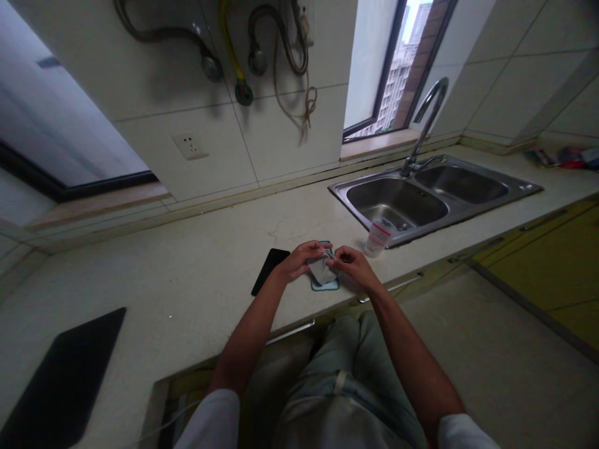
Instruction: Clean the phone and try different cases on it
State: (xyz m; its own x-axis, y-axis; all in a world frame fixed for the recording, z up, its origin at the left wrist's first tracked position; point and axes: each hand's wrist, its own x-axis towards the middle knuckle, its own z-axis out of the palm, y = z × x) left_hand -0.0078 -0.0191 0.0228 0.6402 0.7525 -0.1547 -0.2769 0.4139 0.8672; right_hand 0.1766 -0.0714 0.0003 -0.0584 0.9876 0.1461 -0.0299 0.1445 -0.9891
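Both hands are pinched at the top of a small whitish drawstring-like pouch [322,271], just above the front part of the counter. My left hand [302,259] grips its upper left edge, fingers closed. From the other side, my right hand [354,264] pinches its gathered top; the exact fingertip contact is too small to make out. Under the pouch lies a light blue flat piece with a dark border [329,285], partly covered. Beside my left hand is a flat black object [268,270], perhaps a phone. A clear plastic cup with red bands [378,237] stands right of my right hand.
A steel double sink [452,215] with a tall faucet [429,112] is set into the pale counter [196,262] at right. A large black panel [65,374] lies at left. Hoses [224,43] hang on the wall. Drawer handles [290,332] line the front edge.
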